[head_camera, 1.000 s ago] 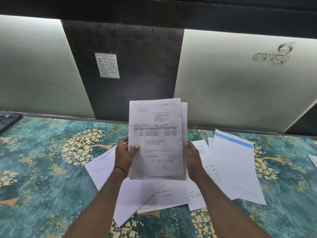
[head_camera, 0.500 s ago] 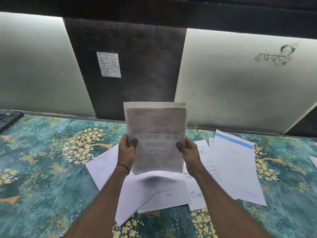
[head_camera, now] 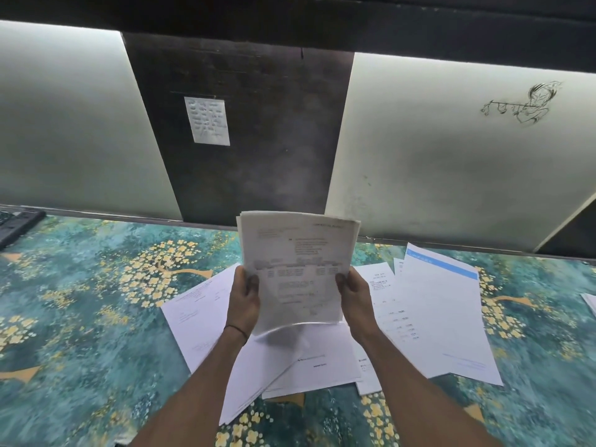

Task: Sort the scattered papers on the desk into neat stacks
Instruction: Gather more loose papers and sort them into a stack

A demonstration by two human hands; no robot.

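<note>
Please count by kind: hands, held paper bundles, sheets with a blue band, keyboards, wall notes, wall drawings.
hands: 2 (left hand, right hand)
held bundle of papers: 1
sheet with blue band: 1
keyboard: 1
note on the dark panel: 1
wall drawing: 1
Total: 7

A teal yellow-flowered desk covering (head_camera: 80, 317) is backed by pale lit wall panels (head_camera: 64, 124) split by a dark central panel (head_camera: 264, 130).
</note>
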